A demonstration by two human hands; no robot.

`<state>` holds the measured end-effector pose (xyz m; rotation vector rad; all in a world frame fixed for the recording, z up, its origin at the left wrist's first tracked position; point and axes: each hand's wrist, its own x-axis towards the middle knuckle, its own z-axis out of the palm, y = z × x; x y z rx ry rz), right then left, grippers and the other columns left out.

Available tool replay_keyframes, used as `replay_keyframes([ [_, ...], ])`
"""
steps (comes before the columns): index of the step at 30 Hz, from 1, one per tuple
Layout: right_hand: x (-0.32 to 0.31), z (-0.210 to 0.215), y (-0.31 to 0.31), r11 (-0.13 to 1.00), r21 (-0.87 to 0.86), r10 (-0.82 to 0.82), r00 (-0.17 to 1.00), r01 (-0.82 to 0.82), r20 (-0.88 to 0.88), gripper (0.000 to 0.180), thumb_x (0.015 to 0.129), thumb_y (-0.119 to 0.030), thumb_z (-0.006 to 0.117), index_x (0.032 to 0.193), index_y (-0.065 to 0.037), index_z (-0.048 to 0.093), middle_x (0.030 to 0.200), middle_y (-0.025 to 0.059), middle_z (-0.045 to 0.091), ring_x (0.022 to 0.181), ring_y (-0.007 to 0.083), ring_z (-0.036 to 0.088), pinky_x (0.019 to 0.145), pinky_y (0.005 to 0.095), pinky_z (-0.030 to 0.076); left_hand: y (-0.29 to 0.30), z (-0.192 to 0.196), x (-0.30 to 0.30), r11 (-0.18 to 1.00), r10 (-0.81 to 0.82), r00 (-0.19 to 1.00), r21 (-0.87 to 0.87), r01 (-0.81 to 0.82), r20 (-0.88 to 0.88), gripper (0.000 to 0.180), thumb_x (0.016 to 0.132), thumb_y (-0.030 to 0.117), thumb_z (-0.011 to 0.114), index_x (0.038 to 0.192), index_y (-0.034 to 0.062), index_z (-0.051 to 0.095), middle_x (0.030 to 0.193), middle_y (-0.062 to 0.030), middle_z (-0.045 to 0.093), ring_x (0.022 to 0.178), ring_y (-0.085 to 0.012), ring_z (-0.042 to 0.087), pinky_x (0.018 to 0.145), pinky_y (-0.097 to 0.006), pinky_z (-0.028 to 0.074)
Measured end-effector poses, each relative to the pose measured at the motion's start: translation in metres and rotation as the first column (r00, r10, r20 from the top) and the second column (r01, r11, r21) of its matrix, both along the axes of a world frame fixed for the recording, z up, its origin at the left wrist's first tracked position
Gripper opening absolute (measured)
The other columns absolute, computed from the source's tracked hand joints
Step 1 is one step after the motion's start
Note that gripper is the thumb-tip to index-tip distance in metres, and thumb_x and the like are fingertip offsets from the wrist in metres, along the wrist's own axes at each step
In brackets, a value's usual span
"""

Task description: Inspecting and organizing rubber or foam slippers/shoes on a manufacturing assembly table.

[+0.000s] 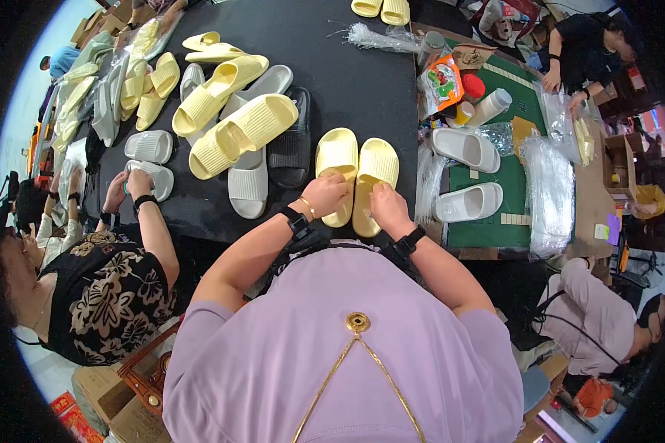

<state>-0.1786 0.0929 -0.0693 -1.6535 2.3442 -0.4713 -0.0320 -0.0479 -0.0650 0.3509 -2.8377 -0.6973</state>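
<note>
Two pale yellow slide slippers lie side by side in front of me on the black table, their ribbed straps at the far end. My left hand [326,194] is closed at the strap edge of the left slipper [337,152], fingers curled over it. On the other one, the right slipper [377,159], my right hand [390,209] pinches at the strap's near edge. My fingertips are partly hidden. Just left of the pair are a black slipper [289,148], a grey slipper [248,186] and a yellow slipper [244,133] stacked across others.
On the black table [332,66], more yellow and grey slippers spread leftward. A co-worker's hands touch a grey slipper [152,177]. At right, a green mat [488,235] bears two white slippers [468,202], clear plastic bags [550,196], bottles and a snack pouch [443,83]. Other people work around.
</note>
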Motion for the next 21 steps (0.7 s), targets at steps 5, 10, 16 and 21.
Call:
replay_keyframes([
  [5, 0.003, 0.000, 0.003, 0.999, 0.043, -0.020, 0.999, 0.019, 0.026, 0.016, 0.083, -0.014, 0.053, 0.088, 0.000, 0.049, 0.088, 0.0197, 0.056, 0.077, 0.0363, 0.060, 0.067, 0.0429, 0.051, -0.001, 0.003, 0.006, 0.997, 0.043, 0.999, 0.071, -0.042, -0.013, 0.013, 0.079, 0.020, 0.058, 0.080, 0.0078, 0.063, 0.079, -0.0077, 0.060, 0.072, -0.0272, 0.061, 0.063, -0.038, 0.051],
  [10, 0.005, 0.002, 0.007, 1.000, 0.008, -0.018, 0.999, 0.018, 0.034, 0.016, 0.082, -0.013, 0.054, 0.090, -0.001, 0.048, 0.089, 0.0198, 0.055, 0.079, 0.0366, 0.060, 0.067, 0.0430, 0.051, 0.000, 0.001, 0.009, 0.999, 0.044, 0.990, 0.026, -0.047, 0.132, 0.014, 0.078, 0.022, 0.060, 0.079, 0.0077, 0.061, 0.074, -0.0092, 0.062, 0.068, -0.0292, 0.061, 0.061, -0.040, 0.050],
  [16, 0.003, 0.001, 0.013, 0.999, -0.043, 0.003, 0.999, -0.001, 0.039, 0.016, 0.081, -0.011, 0.054, 0.092, -0.001, 0.049, 0.091, 0.0197, 0.054, 0.080, 0.0363, 0.060, 0.068, 0.0429, 0.051, 0.003, 0.017, 0.023, 0.986, 0.132, 0.973, 0.072, -0.148, 0.189, 0.017, 0.079, 0.024, 0.062, 0.081, 0.0077, 0.059, 0.070, -0.0116, 0.062, 0.067, -0.0306, 0.061, 0.059, -0.041, 0.048],
  [21, 0.003, -0.001, 0.015, 0.996, -0.086, 0.007, 0.999, -0.004, 0.035, 0.015, 0.080, -0.010, 0.052, 0.092, 0.000, 0.050, 0.092, 0.0193, 0.054, 0.079, 0.0362, 0.060, 0.067, 0.0429, 0.051, -0.004, 0.017, 0.040, 0.878, 0.475, 0.875, 0.022, -0.479, 0.096, 0.026, 0.078, 0.028, 0.065, 0.076, 0.0052, 0.053, 0.070, -0.0137, 0.061, 0.067, -0.0326, 0.061, 0.058, -0.042, 0.048],
])
